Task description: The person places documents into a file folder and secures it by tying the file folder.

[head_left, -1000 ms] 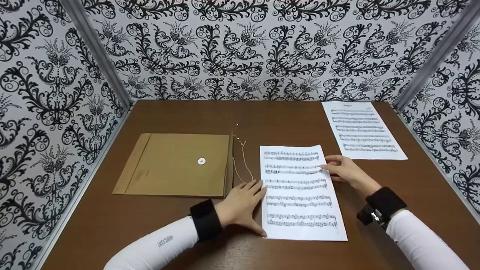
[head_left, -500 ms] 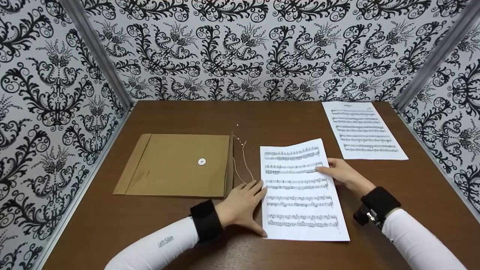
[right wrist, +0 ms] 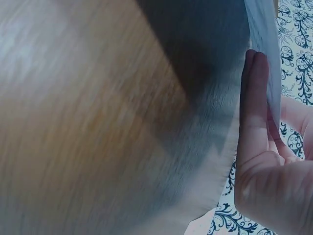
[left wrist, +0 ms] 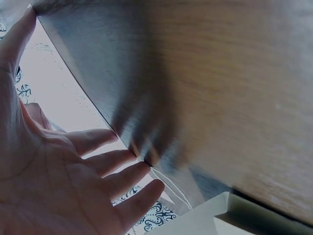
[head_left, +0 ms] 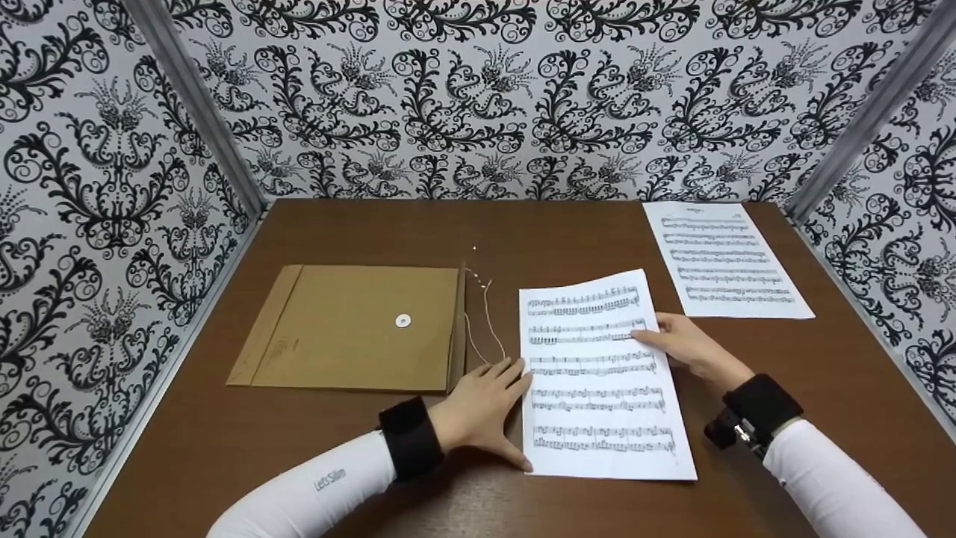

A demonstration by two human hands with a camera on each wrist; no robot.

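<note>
A sheet of printed music [head_left: 597, 385] lies upright in front of me, its far right corner lifted. My left hand [head_left: 482, 407] rests along its left edge, thumb and fingertips spread against the paper. In the left wrist view the fingers [left wrist: 128, 171] extend straight to the edge of the sheet music [left wrist: 58, 93]. My right hand [head_left: 694, 347] pinches the upper right edge, thumb on top and the other fingers underneath. From the right wrist view, the raised sheet [right wrist: 266, 34] stands between thumb and fingers [right wrist: 254, 103].
A brown string-tie envelope [head_left: 351, 329] with a white button [head_left: 402, 320] lies left of the sheet, its thin string [head_left: 489, 317] trailing toward my left hand. Another music sheet [head_left: 732, 261] lies at the back right. Patterned walls [head_left: 478, 97] enclose the wooden table [head_left: 358, 232].
My right hand has shifted slightly left and brought its thumb onto the sheet, whose far right corner has risen. The left hand and the envelope have stayed in place.
</note>
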